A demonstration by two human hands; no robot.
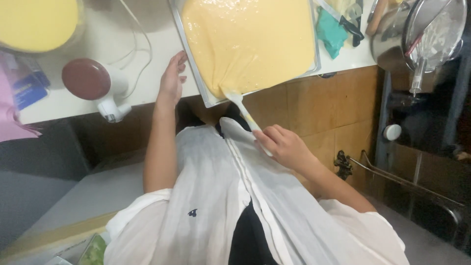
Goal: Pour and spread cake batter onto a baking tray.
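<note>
My right hand (284, 145) is curled around the handle of a spatula (241, 105), fingers pinched on it near my shirt (221, 196), and the pale blade rests in the yellow batter (250, 41) at the near corner of the tray (208, 98). The handle's lower end is hidden inside my fist. The tray sits at the near edge of the bench (147, 83), its near corner jutting past that edge; its far side is cut off by the top of the view, so I can't see how far the batter runs. My left hand (172, 78) lies on the bench just beside the tray's left rim, fingers loosely together and holding nothing; I can't tell whether the fingertips touch the rim. To the left, near the bench edge, stands a white appliance with a round brown top (86, 78), its cord (140, 49) trailing away over the bench. In the far left corner a bowl (37, 24) of yellow mix is half out of view. Right of the tray lies a teal cloth (329, 32) with dark tools partly over it, too cramped to make out. Past the bench's right end a metal pot (392, 41) holds a sieve (434, 29), its contents blurred.
</note>
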